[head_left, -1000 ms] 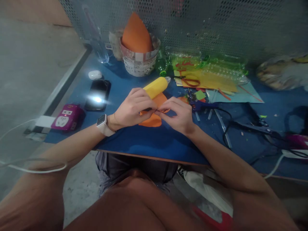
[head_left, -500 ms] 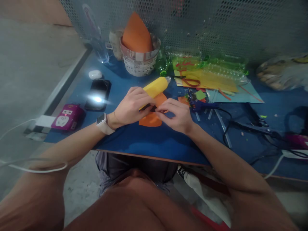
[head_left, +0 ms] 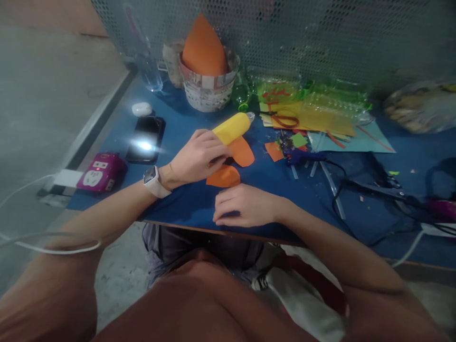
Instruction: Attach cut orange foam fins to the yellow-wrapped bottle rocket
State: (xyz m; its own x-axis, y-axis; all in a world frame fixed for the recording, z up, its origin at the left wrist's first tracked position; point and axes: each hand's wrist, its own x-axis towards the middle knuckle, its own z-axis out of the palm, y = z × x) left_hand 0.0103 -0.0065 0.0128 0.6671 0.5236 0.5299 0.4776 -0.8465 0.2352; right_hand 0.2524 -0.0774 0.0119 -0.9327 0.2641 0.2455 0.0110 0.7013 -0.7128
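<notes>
My left hand (head_left: 200, 154) is closed around the near end of a yellow-covered bottle (head_left: 233, 128), which lies slantwise with its clear tip pointing up and right. Two orange paper pieces, a rounded one (head_left: 242, 152) and a lower one (head_left: 223, 176), stick out beside the bottle and my left fingers. My palm and fingers hide the bottle's near end. My right hand (head_left: 245, 205) is low over the table's front edge, apart from the bottle. Its fingers are curled with the tips near the thumb; whatever may be between them is hidden.
A blue glue gun (head_left: 302, 156) with clear glue sticks (head_left: 333, 190) and paper scraps lies to the right. Scissors (head_left: 285, 119) rest on coloured paper. Behind is a woven basket (head_left: 210, 92); leftward are a phone (head_left: 146, 140) and a purple socket adapter (head_left: 101, 172). Black cables cross the right side.
My right hand has moved away from the left fingers, down toward the table's front edge, uncovering the orange pieces. My left hand stays on the bottle.
</notes>
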